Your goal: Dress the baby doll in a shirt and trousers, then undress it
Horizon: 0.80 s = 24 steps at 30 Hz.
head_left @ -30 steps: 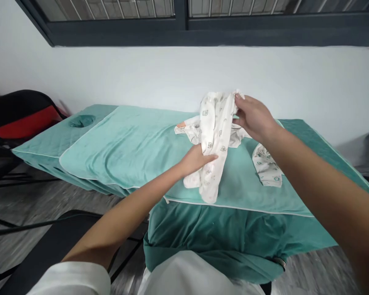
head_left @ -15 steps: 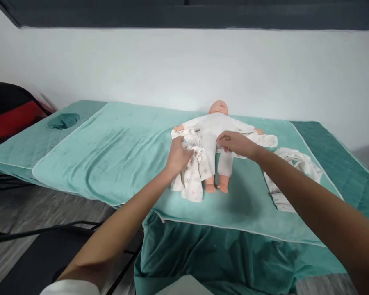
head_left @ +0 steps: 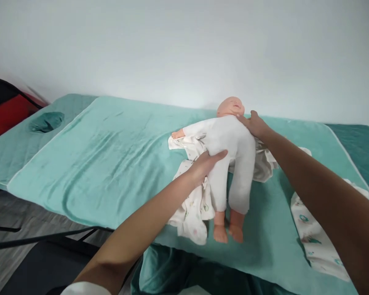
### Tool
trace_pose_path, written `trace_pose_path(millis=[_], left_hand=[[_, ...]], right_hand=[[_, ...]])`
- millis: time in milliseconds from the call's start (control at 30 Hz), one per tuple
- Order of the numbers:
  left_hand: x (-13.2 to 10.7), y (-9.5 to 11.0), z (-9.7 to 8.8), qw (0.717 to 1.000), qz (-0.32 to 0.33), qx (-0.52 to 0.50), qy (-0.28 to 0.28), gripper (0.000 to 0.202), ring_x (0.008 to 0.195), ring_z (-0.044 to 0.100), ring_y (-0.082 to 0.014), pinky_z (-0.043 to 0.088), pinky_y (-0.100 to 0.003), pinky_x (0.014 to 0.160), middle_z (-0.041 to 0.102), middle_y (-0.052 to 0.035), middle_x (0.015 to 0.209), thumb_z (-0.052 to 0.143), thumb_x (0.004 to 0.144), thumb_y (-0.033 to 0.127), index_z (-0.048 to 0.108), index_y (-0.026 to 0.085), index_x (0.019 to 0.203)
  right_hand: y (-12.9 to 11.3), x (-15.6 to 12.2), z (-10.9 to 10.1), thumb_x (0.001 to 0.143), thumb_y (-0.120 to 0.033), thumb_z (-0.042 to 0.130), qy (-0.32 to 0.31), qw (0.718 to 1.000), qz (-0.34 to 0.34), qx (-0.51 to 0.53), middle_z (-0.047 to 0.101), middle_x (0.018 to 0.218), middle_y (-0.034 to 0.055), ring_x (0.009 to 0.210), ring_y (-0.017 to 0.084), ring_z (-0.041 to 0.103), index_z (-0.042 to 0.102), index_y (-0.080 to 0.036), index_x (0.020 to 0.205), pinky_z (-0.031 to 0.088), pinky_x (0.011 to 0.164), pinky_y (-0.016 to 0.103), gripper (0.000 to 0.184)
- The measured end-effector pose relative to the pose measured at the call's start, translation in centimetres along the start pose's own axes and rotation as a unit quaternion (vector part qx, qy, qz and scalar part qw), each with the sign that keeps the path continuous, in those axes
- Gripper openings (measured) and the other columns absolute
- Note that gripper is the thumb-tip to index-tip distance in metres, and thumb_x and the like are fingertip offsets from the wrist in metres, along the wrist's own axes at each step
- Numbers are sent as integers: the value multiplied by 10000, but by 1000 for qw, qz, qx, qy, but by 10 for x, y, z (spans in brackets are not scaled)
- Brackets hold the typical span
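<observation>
One doll point(head_left: 229, 137): face up over the bed point(head_left: 12, 147), its head toward the wall point(head_left: 141, 49) and its feet toward me; whether its back is raised is hidden.
Left grip point(head_left: 204, 166): I have it part-closed around the doll's hip, thumb across the front, fingers mostly out of sight.
Right grip point(head_left: 256, 124): loosely bent, touching the doll just below its chin; whether it clasps the shoulder I cannot tell.
Patterned top point(head_left: 189, 143): partly under the doll, showing at both its sides.
Footed garment point(head_left: 195, 227): crumpled beside the doll's legs, left as I look.
Folded cloth point(head_left: 310, 233): right of the doll, apart, partly hidden.
Handling: I'd move hip and shoulder together, since the soft body could twist, support the neck, and avoid dragging the cloth.
</observation>
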State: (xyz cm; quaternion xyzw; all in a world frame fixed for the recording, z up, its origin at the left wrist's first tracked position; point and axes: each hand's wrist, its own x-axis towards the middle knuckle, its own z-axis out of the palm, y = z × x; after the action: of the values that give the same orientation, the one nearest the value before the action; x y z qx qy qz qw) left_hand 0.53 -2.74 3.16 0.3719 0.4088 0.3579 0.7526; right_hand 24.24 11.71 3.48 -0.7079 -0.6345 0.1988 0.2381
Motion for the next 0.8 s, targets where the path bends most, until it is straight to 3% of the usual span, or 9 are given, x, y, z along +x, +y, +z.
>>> trace_pose_path(millis=[233, 400, 600, 800], left_hand=[[16, 18, 2, 1000, 9, -1, -11, 600, 1115, 697, -347, 592, -471, 936, 743, -119, 1200, 774, 701, 569, 691, 250, 1203], [13, 50, -19, 1000, -1, 19, -24, 669, 1027, 721, -332, 621, -425, 850, 755, -133, 1149, 780, 667, 594, 691, 222, 1216], [-2, 97, -70, 999, 48, 12, -9, 583, 970, 727, -301, 629, -409, 803, 773, -131, 1048, 782, 712, 556, 695, 203, 1167], [-28, 131, -146, 996, 77, 26, 32, 460, 835, 725, -264, 613, -464, 806, 767, -154, 1004, 757, 793, 485, 692, 128, 1076]], right_hand=[[-10, 17, -12, 825, -807, 512, -83, 995, -32, 49, 633, 1359, 176, 1214, 372, 604, 583, -207, 1283, 502, 1003, 481, 758], [-41, 20, -20, 813, -769, 567, -82, 995, -10, 57, 632, 1361, 175, 1195, 371, 620, 594, -209, 1287, 542, 957, 484, 735], [-110, 36, -5, 817, -778, 557, -77, 993, -45, 77, 622, 1365, 178, 1205, 376, 613, 559, -211, 1334, 548, 962, 507, 767], [-192, 55, 49, 841, -745, 577, -98, 984, -104, 107, 637, 1341, 184, 1192, 390, 619, 587, -183, 1293, 519, 1013, 534, 721]])
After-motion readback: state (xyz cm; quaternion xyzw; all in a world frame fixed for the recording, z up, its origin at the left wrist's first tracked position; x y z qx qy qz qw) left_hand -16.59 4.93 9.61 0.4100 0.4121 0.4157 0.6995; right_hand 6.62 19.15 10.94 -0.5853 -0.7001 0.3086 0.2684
